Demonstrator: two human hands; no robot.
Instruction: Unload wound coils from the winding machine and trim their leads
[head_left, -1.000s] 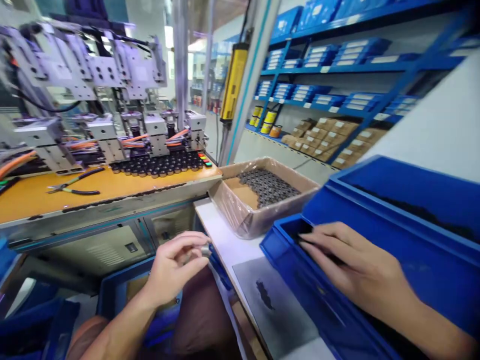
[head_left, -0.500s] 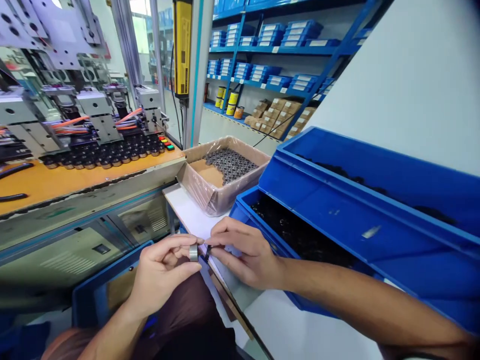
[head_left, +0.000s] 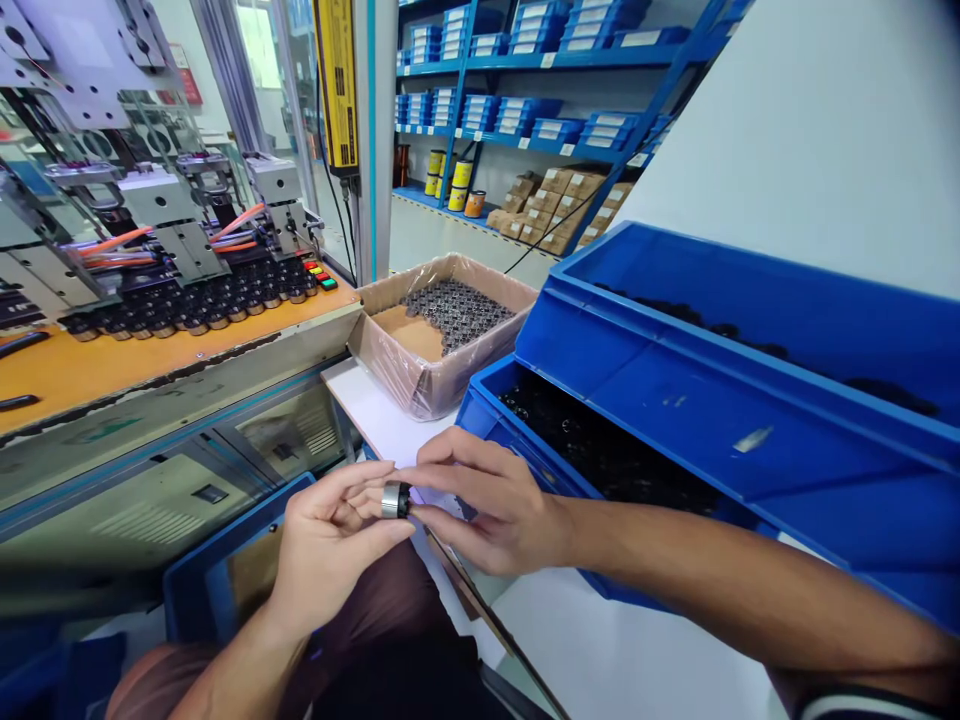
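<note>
The fingers [head_left: 352,500] of the left hand [head_left: 330,545] pinch a small metal ring [head_left: 390,499] by its rim, so its open face turns toward the other hand. It sits over the lap, just off the white tabletop [head_left: 382,420] edge. Touching it from the right, the right hand [head_left: 487,505] closes thumb and forefinger on a dark ring [head_left: 406,499] and holds it flush against the metal one, as if to seat the two together. Beyond, a plastic-lined cardboard box [head_left: 435,385] of dark parts stands on the tabletop. Further right, a blue bin [head_left: 525,455] of black parts lies within easy reach of the right arm.
</note>
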